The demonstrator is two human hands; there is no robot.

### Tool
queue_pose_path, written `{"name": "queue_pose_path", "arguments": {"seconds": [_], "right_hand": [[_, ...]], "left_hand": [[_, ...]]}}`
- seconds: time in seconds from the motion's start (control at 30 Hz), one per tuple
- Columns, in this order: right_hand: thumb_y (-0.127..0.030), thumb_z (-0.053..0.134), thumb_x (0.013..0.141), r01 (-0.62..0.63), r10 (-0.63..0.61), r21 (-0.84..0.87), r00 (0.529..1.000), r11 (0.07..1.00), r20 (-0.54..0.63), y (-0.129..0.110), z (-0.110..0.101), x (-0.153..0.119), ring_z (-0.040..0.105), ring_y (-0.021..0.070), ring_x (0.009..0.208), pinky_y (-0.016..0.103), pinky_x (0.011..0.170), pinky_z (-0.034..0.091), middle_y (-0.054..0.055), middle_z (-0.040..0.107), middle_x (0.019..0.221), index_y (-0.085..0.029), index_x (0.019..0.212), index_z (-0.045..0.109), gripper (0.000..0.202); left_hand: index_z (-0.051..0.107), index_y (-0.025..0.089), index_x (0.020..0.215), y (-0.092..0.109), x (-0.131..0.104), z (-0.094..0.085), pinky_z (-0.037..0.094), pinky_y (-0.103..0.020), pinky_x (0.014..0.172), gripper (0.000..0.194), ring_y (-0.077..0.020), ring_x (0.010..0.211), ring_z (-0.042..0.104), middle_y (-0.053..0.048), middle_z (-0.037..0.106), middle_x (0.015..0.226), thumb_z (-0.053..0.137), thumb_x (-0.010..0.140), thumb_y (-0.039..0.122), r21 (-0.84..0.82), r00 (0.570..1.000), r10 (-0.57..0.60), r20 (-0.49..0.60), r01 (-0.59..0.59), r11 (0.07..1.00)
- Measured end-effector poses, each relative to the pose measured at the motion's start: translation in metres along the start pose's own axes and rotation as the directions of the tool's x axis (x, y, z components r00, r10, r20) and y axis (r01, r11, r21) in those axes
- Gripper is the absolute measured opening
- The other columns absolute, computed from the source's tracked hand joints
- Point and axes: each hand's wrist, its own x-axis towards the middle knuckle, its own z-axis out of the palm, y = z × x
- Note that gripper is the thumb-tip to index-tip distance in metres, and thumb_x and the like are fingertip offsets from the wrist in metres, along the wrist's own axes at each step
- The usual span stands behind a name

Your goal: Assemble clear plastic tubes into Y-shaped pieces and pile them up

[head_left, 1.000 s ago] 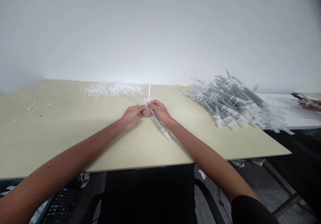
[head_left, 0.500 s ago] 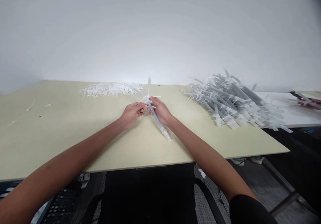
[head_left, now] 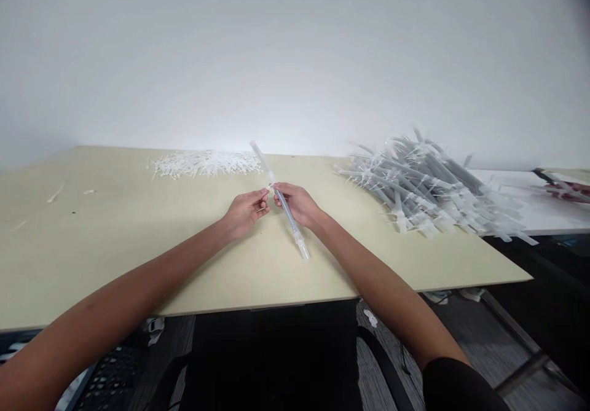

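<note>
A translucent grey tube piece (head_left: 288,215) with clear ends slants over the middle of the table, its far end up and left, its near end down and right. My right hand (head_left: 298,204) is closed around its upper middle, thumb and forefinger near the joint. Just left of the joint, my left hand (head_left: 247,211) has thumb and forefinger pinched together, the other fingers curled. Whatever small thing lies in that pinch is too small to make out.
White cable ties (head_left: 205,163) lie heaped at the back left. A big pile of similar grey tubes (head_left: 428,180) covers the table's right side. Loose ties (head_left: 56,193) lie far left. The pale table (head_left: 207,288) ends in front of a black chair (head_left: 276,362).
The tube piece has turned in my right hand; its far arms, spread apart before, now show as one slanting line. Its near end has shifted slightly left. Both hands stay nearly in place.
</note>
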Motion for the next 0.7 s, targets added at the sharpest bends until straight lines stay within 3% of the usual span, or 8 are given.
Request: {"name": "queue_pose_path", "arguments": {"seconds": [0.2,0.37,0.47,0.7], "right_hand": [[-0.023,0.075,0.068,-0.021,0.021,0.013,1.0,1.0,0.011,0.0037,-0.0004,0.0019,0.057,0.0095,0.061,0.021,0.053,0.046,0.0,0.061,0.076,-0.019,0.086,0.054,0.028],[-0.037,0.068,0.076,-0.045,0.044,0.039,0.998,0.998,0.039,0.0032,-0.0017,0.0032,0.049,0.0068,0.056,0.018,0.045,0.039,0.003,0.06,0.074,-0.014,0.078,0.057,0.025],[-0.035,0.068,0.076,-0.075,0.074,0.017,0.996,0.997,0.038,0.0036,-0.0027,0.0038,0.046,0.0063,0.056,0.018,0.044,0.038,0.004,0.059,0.073,-0.011,0.076,0.061,0.025],[-0.032,0.071,0.071,0.053,-0.057,-0.103,0.998,0.993,-0.031,0.0054,0.0,0.0042,0.045,0.0054,0.053,0.019,0.045,0.036,0.003,0.059,0.074,-0.011,0.074,0.064,0.022]], "left_hand": [[0.059,0.012,0.071,0.0026,0.0029,-0.0032,0.044,-0.029,0.073,0.024,-0.009,0.065,0.051,-0.001,0.054,0.071,0.072,0.071,0.033,0.16,0.994,0.104,-0.017,-0.1,0.982],[0.059,0.013,0.073,0.0062,0.0042,-0.0056,0.044,-0.03,0.072,0.027,-0.0095,0.065,0.051,-0.001,0.054,0.07,0.07,0.072,0.037,0.257,0.992,0.124,0.036,-0.129,0.958],[0.059,0.013,0.073,0.0067,0.0027,-0.0038,0.043,-0.03,0.072,0.027,-0.0096,0.065,0.05,-0.001,0.053,0.07,0.071,0.072,0.037,0.288,0.991,0.132,0.031,-0.135,0.948],[0.057,0.013,0.066,0.0002,0.0009,0.0018,0.043,-0.029,0.071,0.026,-0.009,0.061,0.049,0.0,0.052,0.066,0.071,0.07,0.033,0.237,0.988,0.156,-0.02,-0.147,0.96]]}}
